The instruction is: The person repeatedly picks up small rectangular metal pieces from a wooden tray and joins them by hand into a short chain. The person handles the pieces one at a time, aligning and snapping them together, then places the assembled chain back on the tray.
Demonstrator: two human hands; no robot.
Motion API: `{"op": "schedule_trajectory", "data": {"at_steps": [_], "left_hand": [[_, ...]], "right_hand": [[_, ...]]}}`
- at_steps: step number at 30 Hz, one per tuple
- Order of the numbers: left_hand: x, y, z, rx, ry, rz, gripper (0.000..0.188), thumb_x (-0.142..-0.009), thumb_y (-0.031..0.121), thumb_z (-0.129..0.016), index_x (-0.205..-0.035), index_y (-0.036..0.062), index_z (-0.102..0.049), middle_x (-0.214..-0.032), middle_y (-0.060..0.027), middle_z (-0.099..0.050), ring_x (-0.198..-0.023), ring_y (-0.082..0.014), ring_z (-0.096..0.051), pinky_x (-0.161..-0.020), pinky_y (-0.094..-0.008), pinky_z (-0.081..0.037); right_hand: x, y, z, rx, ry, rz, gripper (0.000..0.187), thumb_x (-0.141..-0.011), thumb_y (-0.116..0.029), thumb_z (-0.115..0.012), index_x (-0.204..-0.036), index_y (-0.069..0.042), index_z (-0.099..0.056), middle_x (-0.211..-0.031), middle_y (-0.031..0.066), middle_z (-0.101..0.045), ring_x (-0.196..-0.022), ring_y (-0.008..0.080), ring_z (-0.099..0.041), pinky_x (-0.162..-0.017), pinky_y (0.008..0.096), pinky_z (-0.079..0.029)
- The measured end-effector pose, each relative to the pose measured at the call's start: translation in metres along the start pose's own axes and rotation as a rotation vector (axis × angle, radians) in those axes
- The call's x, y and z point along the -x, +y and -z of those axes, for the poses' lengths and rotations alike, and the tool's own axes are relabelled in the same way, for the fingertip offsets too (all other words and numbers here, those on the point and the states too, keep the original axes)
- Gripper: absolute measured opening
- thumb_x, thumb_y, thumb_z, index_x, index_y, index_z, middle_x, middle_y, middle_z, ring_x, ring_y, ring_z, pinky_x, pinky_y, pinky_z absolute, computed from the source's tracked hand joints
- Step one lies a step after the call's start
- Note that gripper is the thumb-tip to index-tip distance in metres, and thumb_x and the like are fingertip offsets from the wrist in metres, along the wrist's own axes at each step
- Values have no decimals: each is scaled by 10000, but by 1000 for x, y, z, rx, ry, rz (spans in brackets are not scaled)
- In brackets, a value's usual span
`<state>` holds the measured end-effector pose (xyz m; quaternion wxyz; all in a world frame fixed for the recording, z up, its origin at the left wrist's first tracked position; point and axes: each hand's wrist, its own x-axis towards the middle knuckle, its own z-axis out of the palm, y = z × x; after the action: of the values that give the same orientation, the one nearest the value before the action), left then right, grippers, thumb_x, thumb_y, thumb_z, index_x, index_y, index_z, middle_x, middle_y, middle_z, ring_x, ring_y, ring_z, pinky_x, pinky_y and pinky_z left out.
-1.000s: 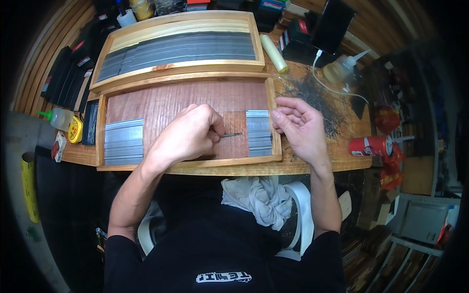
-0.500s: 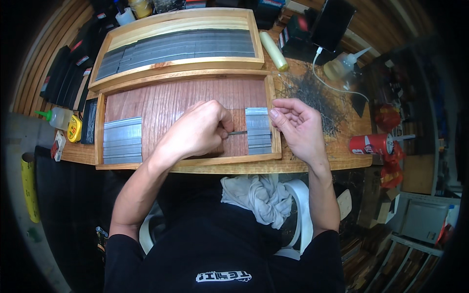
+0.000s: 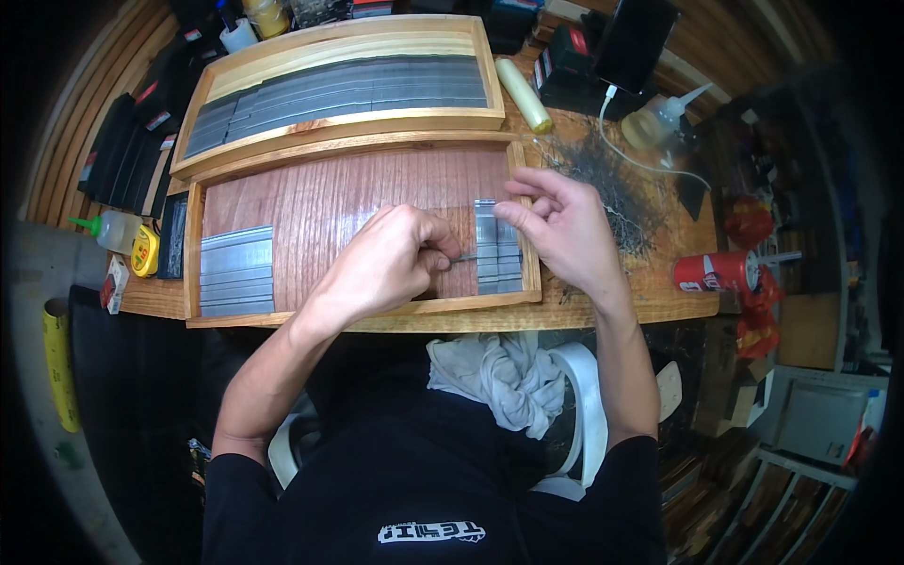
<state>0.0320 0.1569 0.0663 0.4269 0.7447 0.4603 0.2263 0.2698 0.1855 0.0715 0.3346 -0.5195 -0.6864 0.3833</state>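
Note:
My left hand (image 3: 381, 259) is closed in a pinch over the middle of a shallow wooden tray (image 3: 405, 311). Its thumb and forefinger grip a thin, dark metal piece (image 3: 462, 257) that reaches to a stack of grey metal strips (image 3: 499, 268) at the tray's right end. What the piece is, I cannot tell, as the fingers hide most of it. My right hand (image 3: 565, 231) hovers at that stack's far end, thumb and fingers apart, the thumb over the strips. Another row of grey strips (image 3: 236, 270) lies at the tray's left end.
Behind stands a second wooden tray (image 3: 344, 122) lined with grey strips. To the right are a pale roll (image 3: 524, 96), scattered dark shavings (image 3: 612, 188), an oil bottle (image 3: 654, 122), a white cable (image 3: 610, 141) and a red can (image 3: 716, 271). A yellow tape measure (image 3: 145, 250) sits at left.
My right hand has shifted left from the tray's right rim to over the strip stack. My left hand has moved slightly, still pinching the thin metal piece.

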Motion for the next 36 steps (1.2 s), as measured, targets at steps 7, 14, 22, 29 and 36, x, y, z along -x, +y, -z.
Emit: {"op": "schedule_trajectory", "data": {"at_steps": [7, 14, 22, 29, 36], "left_hand": [[11, 13, 1, -4, 42, -82, 129, -887, -74, -697, -980, -44, -782, -920, -175, -781, -860, -265, -786, -784, -347, -631], [44, 21, 4, -42, 257, -32, 205, -938, -84, -647, -1125, -59, -729, -999, -149, -732, -871, -239, -781, -776, -330, -648], [128, 18, -46, 1032, 217, 224, 314, -985, -79, -656, -1298, -100, -638, -1104, -102, -663, -1007, -206, -754, -885, -282, -648], [163, -9, -74, 995, 228, 232, 297, -922, -115, -726, -1212, -83, -668, -1057, -120, -703, -957, -149, -739, -820, -238, -619], [164, -18, -92, 1274, 129, 447, 433, -975, -94, -661, -1331, -15, -428, -1110, -189, -739, -1047, -227, -749, -932, -352, -622]], "right_hand": [[-16, -15, 9, -92, -361, -65, 322, -937, -109, -788, -1200, 67, -726, -1043, 151, -790, -846, 109, -739, -721, 244, -602], [5, -20, 10, -254, -75, -153, 189, -949, -96, -776, -1104, 13, -779, -939, 118, -794, -807, 126, -748, -672, 255, -617], [75, -49, -30, -554, -325, -324, 188, -959, -29, -742, -1120, 68, -738, -976, 180, -787, -841, 174, -780, -657, 225, -636], [111, -32, -76, -618, -323, -478, 224, -956, -33, -756, -1153, 73, -734, -978, 151, -789, -870, 148, -770, -682, 224, -621], [122, -19, -99, -560, -402, -553, 203, -948, -27, -762, -1129, 64, -747, -937, 108, -786, -780, 96, -732, -652, 217, -596]]}}
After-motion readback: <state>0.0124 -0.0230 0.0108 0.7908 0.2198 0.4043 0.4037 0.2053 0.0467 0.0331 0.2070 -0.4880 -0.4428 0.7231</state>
